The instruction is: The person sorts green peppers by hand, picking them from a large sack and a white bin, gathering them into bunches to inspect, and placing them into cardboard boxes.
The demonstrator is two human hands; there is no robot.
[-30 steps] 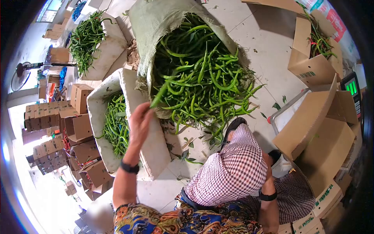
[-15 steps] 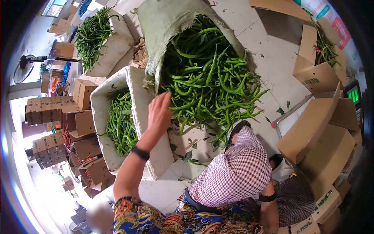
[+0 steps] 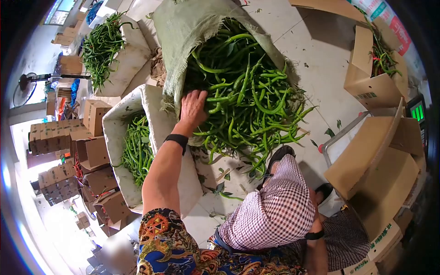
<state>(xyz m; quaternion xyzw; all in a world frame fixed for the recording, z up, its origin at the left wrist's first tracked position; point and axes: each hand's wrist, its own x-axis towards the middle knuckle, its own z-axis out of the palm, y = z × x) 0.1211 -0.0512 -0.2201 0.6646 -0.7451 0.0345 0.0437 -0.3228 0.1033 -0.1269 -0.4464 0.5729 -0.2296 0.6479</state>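
Observation:
My left hand [image 3: 193, 110] is down among long green chili peppers [image 3: 247, 96] at the left side of a woven sack's mouth. Its fingers are bent and close together over the peppers, with the fingertips hidden. The pale green sack [image 3: 183, 27] lies on its side, and peppers spill from it onto the floor. Beneath my left forearm stands a white foam box [image 3: 176, 183] holding more green peppers [image 3: 137, 144]. My right hand [image 3: 317, 222] is mostly hidden behind my knee in checked cloth, close to the black wristband; its fingers do not show.
Another foam box [image 3: 133, 59] heaped with peppers stands at the back left, near a fan [image 3: 25, 87]. Cardboard boxes [image 3: 98, 178] are stacked on the left. At right are open cartons [image 3: 376, 91] and a scale display [image 3: 418, 111]. Leaves and stray peppers litter the floor.
My left hand has moved from above the foam box's edge a little right and down into the peppers at the sack's mouth. My right arm stays where it was.

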